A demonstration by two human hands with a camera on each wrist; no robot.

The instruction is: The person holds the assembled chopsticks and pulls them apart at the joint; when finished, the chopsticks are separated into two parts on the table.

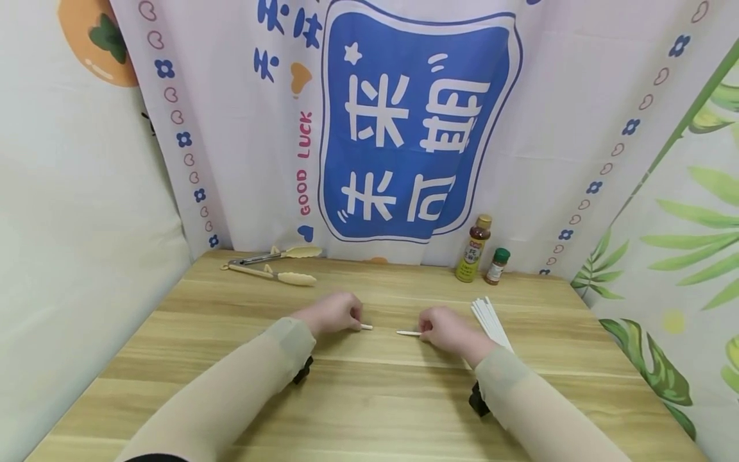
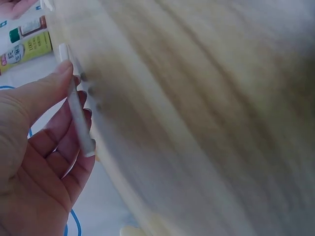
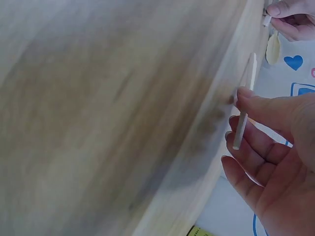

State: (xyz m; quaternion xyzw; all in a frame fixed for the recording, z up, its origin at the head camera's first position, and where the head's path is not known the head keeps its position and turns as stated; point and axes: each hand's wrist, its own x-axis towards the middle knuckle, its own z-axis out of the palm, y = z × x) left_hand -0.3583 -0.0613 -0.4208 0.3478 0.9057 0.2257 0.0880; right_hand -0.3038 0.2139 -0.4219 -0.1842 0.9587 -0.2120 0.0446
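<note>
Over the middle of the wooden table, my left hand (image 1: 335, 312) pinches a short white stick (image 2: 81, 123) between thumb and fingers. Its tip points right in the head view. Facing it across a gap, my right hand (image 1: 447, 328) pinches another short white stick (image 3: 241, 130), whose tip points left. The two sticks are apart, roughly in line. Beside the right hand lies a bundle of long white sticks (image 1: 491, 321), its near end partly hidden by the right wrist.
Tongs (image 1: 268, 274) with pale yellow tips lie spread at the table's back left. At the back right stand a yellow-labelled bottle (image 1: 472, 253) and a small green-capped jar (image 1: 497, 266). A printed curtain (image 1: 260, 141) hangs behind the table (image 1: 358, 404).
</note>
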